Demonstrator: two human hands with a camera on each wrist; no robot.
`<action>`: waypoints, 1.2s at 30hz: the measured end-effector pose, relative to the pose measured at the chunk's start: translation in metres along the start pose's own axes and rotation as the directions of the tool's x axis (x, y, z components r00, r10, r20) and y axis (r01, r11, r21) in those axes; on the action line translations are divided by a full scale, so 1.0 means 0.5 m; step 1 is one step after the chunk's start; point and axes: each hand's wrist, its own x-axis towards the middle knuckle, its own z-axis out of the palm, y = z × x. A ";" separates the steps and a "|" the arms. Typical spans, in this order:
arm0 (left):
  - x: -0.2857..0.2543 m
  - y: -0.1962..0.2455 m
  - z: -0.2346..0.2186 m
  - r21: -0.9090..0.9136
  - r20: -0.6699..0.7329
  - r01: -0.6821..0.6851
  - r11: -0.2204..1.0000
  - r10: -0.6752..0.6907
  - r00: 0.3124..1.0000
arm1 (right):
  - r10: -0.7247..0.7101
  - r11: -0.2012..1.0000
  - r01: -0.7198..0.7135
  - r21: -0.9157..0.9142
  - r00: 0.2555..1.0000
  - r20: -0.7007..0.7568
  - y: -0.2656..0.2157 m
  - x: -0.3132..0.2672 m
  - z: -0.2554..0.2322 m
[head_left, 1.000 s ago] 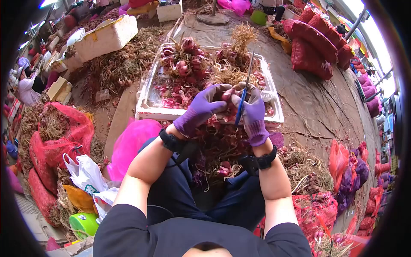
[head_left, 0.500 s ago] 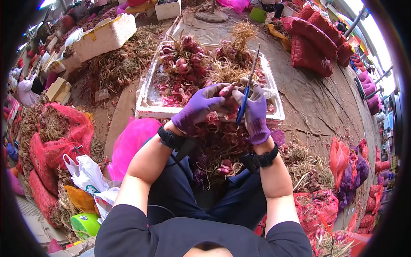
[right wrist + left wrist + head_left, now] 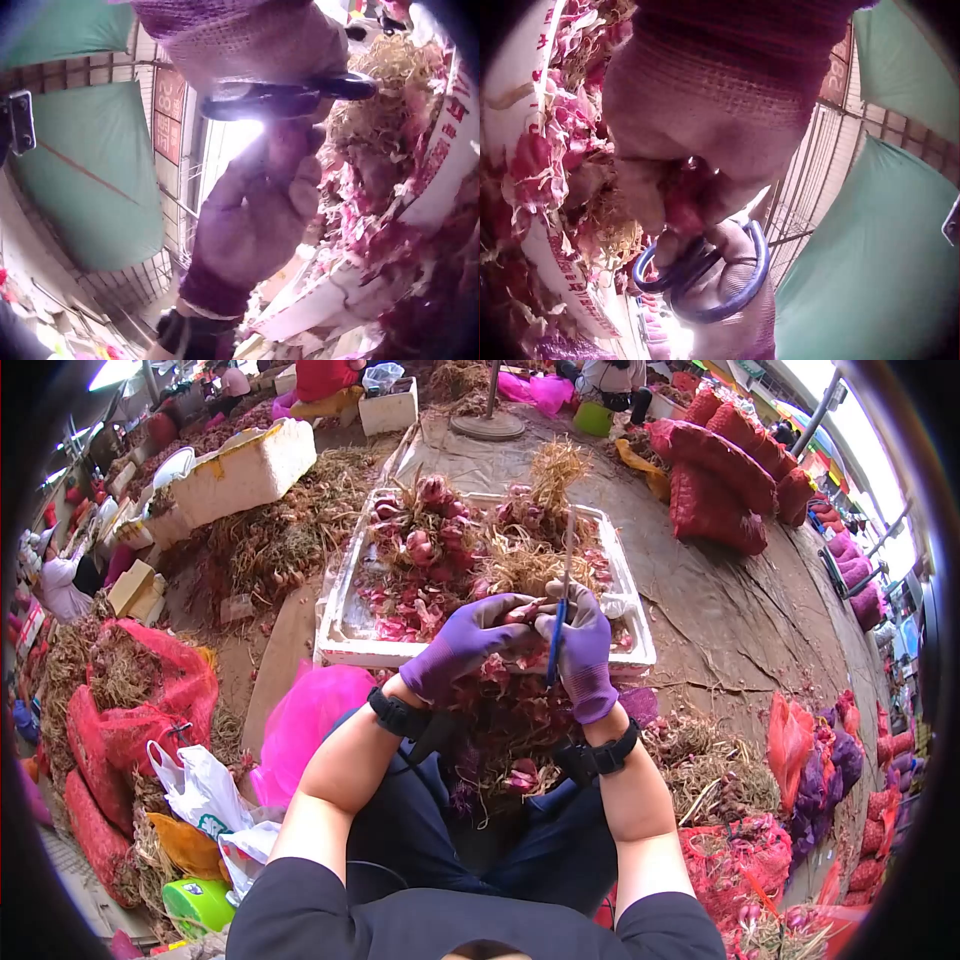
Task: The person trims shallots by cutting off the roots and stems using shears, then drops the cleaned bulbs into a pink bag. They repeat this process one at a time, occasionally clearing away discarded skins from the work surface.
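Note:
My left hand (image 3: 465, 645), in a purple glove with a greyish palm side, pinches a small red shallot (image 3: 520, 614) over the near edge of a white foam tray (image 3: 375, 651). Close on its right, my gloved right hand (image 3: 583, 652) holds scissors with blue handles (image 3: 554, 652), blades pointing away from me. In the left wrist view the blue handle loops (image 3: 759, 259) curve around the right hand's fingers, right at the shallot. A bunch of shallots (image 3: 422, 546), dry roots (image 3: 530, 572) and loose red skins (image 3: 395, 628) lie in the tray.
Peelings and stalks (image 3: 505, 710) heap between my legs and the tray. A pink mesh bag (image 3: 310, 725) lies at left, near white plastic bags (image 3: 205, 785). Full red sacks (image 3: 715, 505) stand at the far right; a foam box (image 3: 250, 472) sits far left.
The head view has tilted slightly. Both hands sit a little lower in it, and the scissors have swung from leaning right to nearly upright. The shallot remains in the left fingers, now less exposed.

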 end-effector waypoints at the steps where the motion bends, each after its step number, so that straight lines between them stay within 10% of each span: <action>1: 0.001 0.000 0.000 0.003 0.003 -0.003 1.000 0.003 1.000 | -0.005 1.000 0.005 0.001 1.000 -0.001 -0.006 0.001 -0.001; 3: 0.002 -0.001 -0.001 -0.106 -0.023 -0.029 0.994 0.027 0.999 | 0.075 0.971 -0.059 0.231 0.995 -0.062 -0.019 0.001 0.000; 13: 0.018 -0.030 -0.031 -0.303 -0.115 -0.191 0.934 0.163 0.980 | 0.039 0.992 -0.037 0.124 0.999 -0.013 -0.001 0.000 0.021; 16: 0.015 -0.037 -0.016 -0.012 -0.058 -0.164 0.986 0.163 0.985 | -0.101 0.994 0.101 0.033 0.995 -0.018 0.011 -0.001 0.025; 23: 0.000 -0.010 -0.015 -0.249 0.061 -0.070 0.966 0.088 0.994 | 0.149 0.925 -0.163 0.342 0.987 0.066 -0.027 -0.002 0.000; 30: 0.001 -0.018 -0.026 -0.059 -0.074 -0.059 0.996 0.055 0.996 | 0.207 0.782 -0.316 0.538 0.945 0.253 0.013 0.017 -0.017; 36: 0.011 -0.016 -0.016 -0.018 -0.149 -0.058 0.998 0.054 0.987 | 0.147 0.917 -0.179 0.357 0.983 0.114 -0.020 -0.005 -0.001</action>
